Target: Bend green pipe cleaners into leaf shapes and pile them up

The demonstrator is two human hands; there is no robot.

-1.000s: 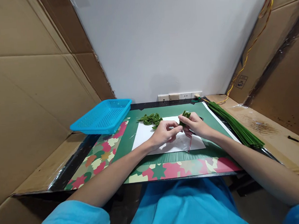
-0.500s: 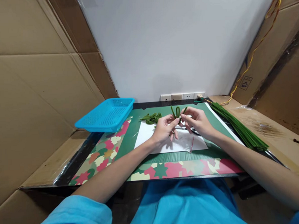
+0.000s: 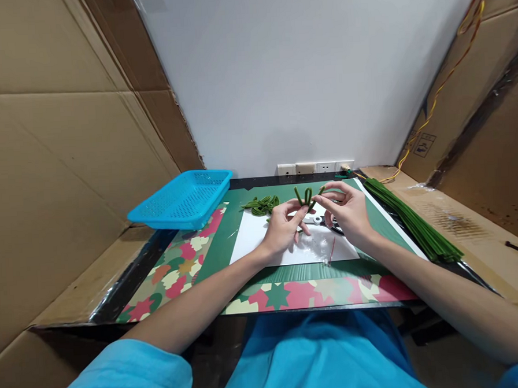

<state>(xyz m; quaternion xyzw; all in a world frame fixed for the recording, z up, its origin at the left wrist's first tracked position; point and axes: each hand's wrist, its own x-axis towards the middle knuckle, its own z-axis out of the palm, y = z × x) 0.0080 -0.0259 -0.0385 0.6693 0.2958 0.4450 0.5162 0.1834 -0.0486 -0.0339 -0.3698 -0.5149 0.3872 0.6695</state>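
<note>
Between my hands is a green pipe cleaner [image 3: 308, 196], bent into a middle loop with an end sticking out on each side. My left hand [image 3: 283, 227] pinches its base between thumb and fingers. My right hand [image 3: 345, 210] holds the right-hand end between thumb and fingertips. Beneath my hands lies a white sheet of paper [image 3: 253, 243], with a pair of scissors [image 3: 319, 220] partly hidden by my right hand. A pile of bent green pipe cleaners [image 3: 262, 205] rests at the paper's far left corner.
A blue plastic basket [image 3: 183, 198] stands at the left. A bundle of straight green pipe cleaners [image 3: 412, 218] lies along the right side. A thin red stick [image 3: 332, 251] is on the paper's near edge. Wall sockets [image 3: 316, 168] sit behind the table, and cardboard walls [image 3: 65, 140] flank it.
My right hand has moved slightly right and drawn the pipe cleaner's right end outward. More of the scissors shows between my hands. My left hand stays at the base.
</note>
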